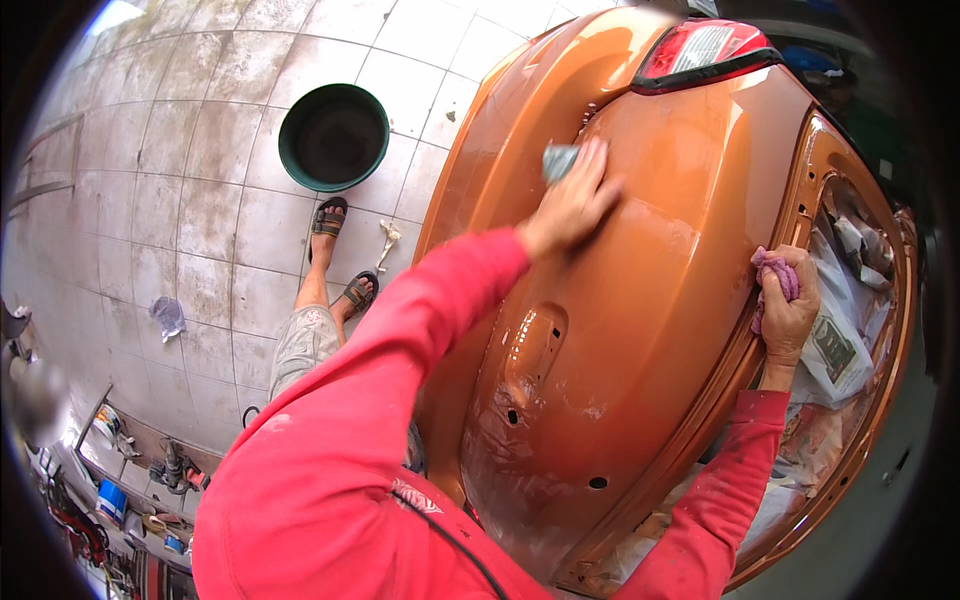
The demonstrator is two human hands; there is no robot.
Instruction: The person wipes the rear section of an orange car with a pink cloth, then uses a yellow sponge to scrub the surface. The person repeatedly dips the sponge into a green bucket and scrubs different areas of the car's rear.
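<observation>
The left hand point(572, 205) lies flat on the orange car tailgate point(640, 330), fingers spread and pressing a small grey-blue sanding pad point(560, 160) against the upper panel just below the red tail lamp point(705, 48); the pad is pinned under the fingertips, not pinched, so the hand is open over it. The right hand point(788, 312) is closed on a crumpled pink rag point(775, 272) and rests on the tailgate's edge beside the window opening, which is masked with paper and plastic sheet point(835, 340). To do this rubbing well, I judge the palm should stay flat so pressure spreads evenly, strokes should follow the panel's curve and not dig at the crease, and the rag hand should steady the body and be ready to wipe (the surface already shows dull, streaked patches near the handle recess point(535, 350)). The tailgate fills the centre and right of the view, well above a tiled floor point(180, 200) where a green tub point(333, 137) stands near the person's sandalled feet point(340, 255). Its long axis runs diagonally from the tail lamp at upper right down to the lower middle of the view, its outer face turned toward the person and up
</observation>
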